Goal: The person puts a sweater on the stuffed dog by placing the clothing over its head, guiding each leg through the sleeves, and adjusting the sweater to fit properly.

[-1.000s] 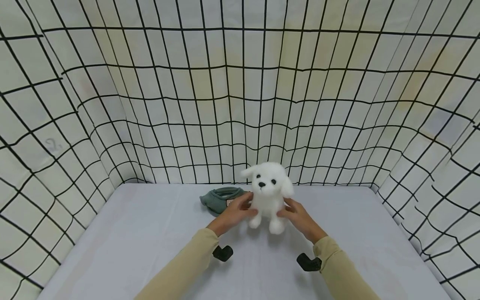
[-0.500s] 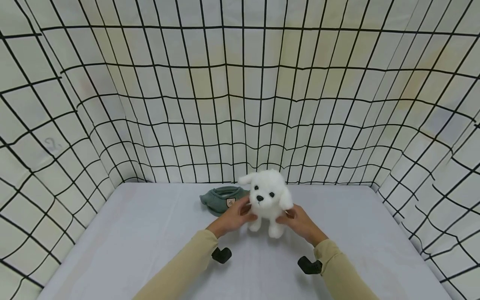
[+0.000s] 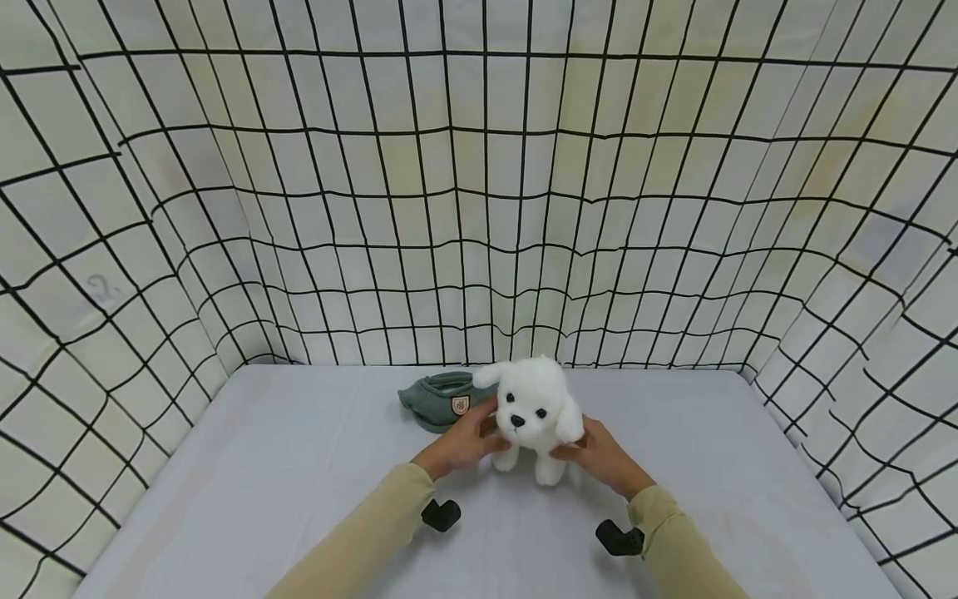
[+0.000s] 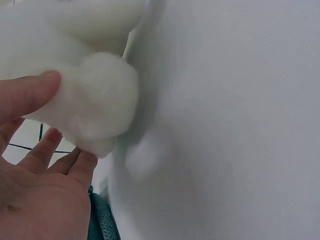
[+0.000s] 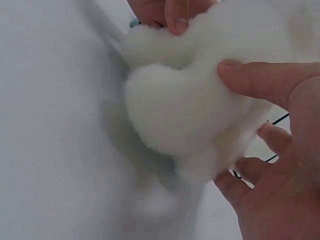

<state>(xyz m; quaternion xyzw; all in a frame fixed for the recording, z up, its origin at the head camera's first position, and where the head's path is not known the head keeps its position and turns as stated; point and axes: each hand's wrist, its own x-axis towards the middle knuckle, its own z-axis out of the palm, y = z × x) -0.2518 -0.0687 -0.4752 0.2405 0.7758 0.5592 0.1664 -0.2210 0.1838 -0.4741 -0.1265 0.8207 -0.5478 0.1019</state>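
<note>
A white plush dog [image 3: 535,408] stands upright near the back of the table, its face towards me. My left hand [image 3: 464,438] grips one side of its lower body, thumb in front and fingers behind. On the other side my right hand [image 3: 601,457] holds it the same way. In the right wrist view, the thumb of my right hand [image 5: 280,135] presses the plush dog's fur [image 5: 165,107] above a front leg. A green-blue knitted garment [image 3: 437,403] with a small badge lies behind my left hand, partly hidden by the dog.
The white-covered table [image 3: 299,466] extends around the dog. Behind it and at both sides rise white walls with a black grid [image 3: 374,249]. A black angled piece [image 3: 441,516] sits by the left wrist, and another black piece [image 3: 619,538] by the right.
Both hands have brought the plush dog slightly down and nearer to me. Its head sits lower in the head view, and more of the garment's badge shows.
</note>
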